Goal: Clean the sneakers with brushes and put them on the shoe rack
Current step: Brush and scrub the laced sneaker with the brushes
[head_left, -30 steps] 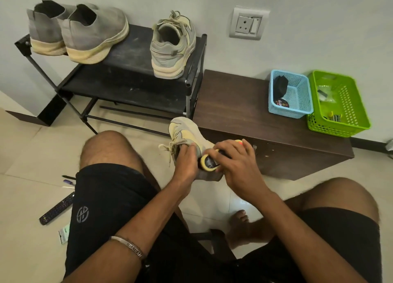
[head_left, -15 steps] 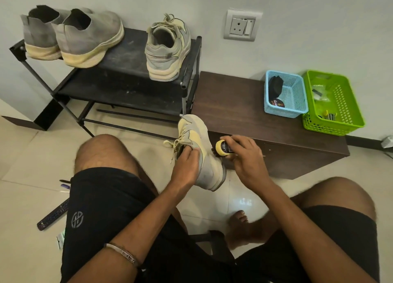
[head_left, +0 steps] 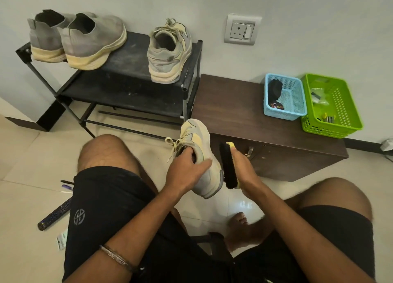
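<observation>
Step in hand: brushing, by the look of it. You hold one pale sneaker [head_left: 198, 155] in the air between your knees, just in front of the dark cabinet [head_left: 244, 110]; its mate [head_left: 169, 51] and a grey pair [head_left: 78, 39] already stand on the shoe rack [head_left: 127, 74].

Left hand [head_left: 187, 172]: fingers curled into the sneaker's collar, thumb laid along its side, gripping it.

Right hand [head_left: 244, 168]: wrapped round a yellow-backed brush [head_left: 228, 166], bristles facing the sneaker's outer side, touching or just beside the sole edge.

Next move likely calls for steady strokes while you brace the sneaker, then setting it beside its mate.
</observation>
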